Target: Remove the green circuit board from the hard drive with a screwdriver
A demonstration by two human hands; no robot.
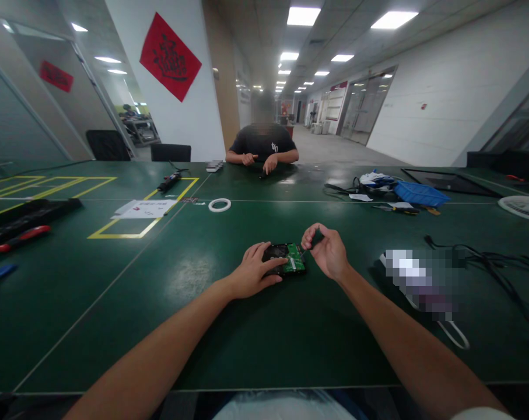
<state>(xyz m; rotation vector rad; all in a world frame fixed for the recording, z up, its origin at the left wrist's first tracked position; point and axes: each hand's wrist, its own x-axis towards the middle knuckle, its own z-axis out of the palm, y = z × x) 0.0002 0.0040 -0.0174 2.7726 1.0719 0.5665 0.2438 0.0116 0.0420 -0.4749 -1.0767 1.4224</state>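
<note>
Head view: the right fingers [310, 236] are pinched narrow around a thin dark tool [305, 252]. Its tip meets the right edge of the green circuit board [295, 256]; what kind of tool it is is too small to tell. The right hand [329, 254] hovers just above the tabletop [247, 344], wrist raised. The left fingers [278, 262] lie spread and flat across the hard drive [276, 253], which sits board-up on the tabletop right in front of the person. The left hand [255, 271] pins its near left side.

Judging from this, the fine work at the board's edge goes best with a firm flat press from the left hand, so the drive cannot skate. The tool should be held square to the board, with light pressure so the tip does not slip.

Farther out lie a tape ring [219, 205], a blue tray [419, 193] and loose cables [500, 262]. A co-worker [262, 146] sits at the far edge.
</note>
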